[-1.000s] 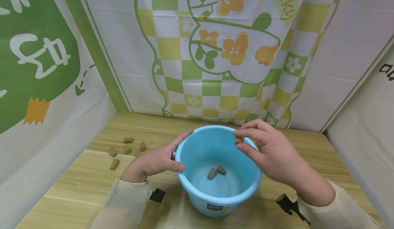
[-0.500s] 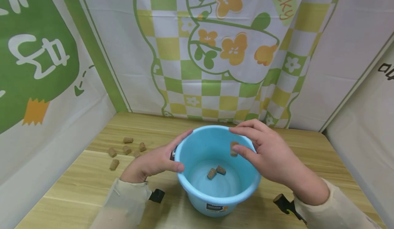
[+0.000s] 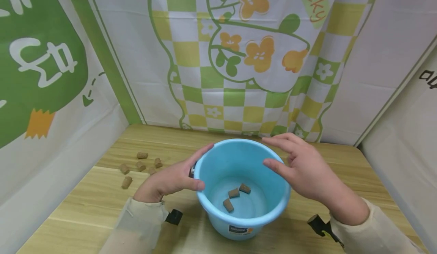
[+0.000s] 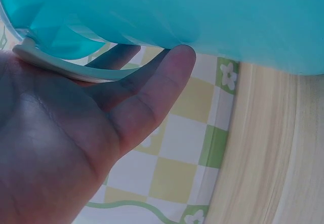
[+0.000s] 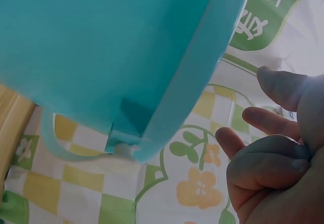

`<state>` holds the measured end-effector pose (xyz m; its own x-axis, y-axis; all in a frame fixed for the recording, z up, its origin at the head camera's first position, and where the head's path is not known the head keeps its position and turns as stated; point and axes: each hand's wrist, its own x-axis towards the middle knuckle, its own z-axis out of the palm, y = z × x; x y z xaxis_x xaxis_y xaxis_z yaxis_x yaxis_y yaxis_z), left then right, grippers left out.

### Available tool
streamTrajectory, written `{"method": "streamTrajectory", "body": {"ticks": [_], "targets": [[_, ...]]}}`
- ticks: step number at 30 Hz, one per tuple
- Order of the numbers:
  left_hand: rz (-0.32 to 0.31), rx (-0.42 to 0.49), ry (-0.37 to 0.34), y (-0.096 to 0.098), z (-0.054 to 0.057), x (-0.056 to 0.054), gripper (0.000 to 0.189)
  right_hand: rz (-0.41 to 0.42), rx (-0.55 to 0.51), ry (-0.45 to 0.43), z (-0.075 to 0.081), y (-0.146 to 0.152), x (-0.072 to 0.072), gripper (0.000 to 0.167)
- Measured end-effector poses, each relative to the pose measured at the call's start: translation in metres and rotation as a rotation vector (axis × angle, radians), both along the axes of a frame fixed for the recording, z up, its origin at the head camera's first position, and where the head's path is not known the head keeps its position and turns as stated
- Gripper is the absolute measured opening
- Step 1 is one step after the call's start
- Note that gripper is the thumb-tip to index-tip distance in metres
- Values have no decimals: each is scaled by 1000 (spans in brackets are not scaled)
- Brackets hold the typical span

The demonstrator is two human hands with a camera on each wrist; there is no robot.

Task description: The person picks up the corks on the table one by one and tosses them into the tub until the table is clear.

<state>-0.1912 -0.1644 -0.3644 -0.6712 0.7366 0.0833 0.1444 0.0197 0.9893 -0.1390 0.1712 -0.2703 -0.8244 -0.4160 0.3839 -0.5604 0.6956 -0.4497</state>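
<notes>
A light blue bucket [image 3: 242, 221] stands on the wooden table. My left hand [image 3: 170, 178] holds its left side, thumb over the rim and fingers against the outer wall. In the left wrist view those fingers [image 4: 147, 97] lie against the bucket by its pale handle [image 4: 76, 70]. Three corks lie on the bucket's floor: a near cork [image 3: 228, 205], a middle cork [image 3: 233, 193] and a far cork [image 3: 244, 188]. Over the right rim hovers my right hand [image 3: 304, 166], thumb and fingers apart, holding nothing. The right wrist view shows that hand [image 5: 278, 158] beside the bucket's rim.
Several loose corks, among them a nearer cork [image 3: 126, 182] and a back cork [image 3: 142, 155], lie on the table [image 3: 85, 204] left of the bucket. A printed curtain [image 3: 235, 106] hangs behind the table's back edge. White panels flank both sides.
The cork in my right hand has dropped into the bucket and come to rest with the two there, one of which has shifted. My left hand stays where it was.
</notes>
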Motion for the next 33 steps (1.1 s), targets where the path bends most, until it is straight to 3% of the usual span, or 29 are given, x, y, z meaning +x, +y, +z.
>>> {"method": "streamTrajectory", "body": {"ticks": [27, 33], "targets": [[-15, 13, 6, 0, 1, 0, 109, -59, -18, -53, -13, 27, -5, 64], [-20, 16, -2, 0, 1, 0, 110, -39, -12, -183, -22, 32, -3, 79]]}}
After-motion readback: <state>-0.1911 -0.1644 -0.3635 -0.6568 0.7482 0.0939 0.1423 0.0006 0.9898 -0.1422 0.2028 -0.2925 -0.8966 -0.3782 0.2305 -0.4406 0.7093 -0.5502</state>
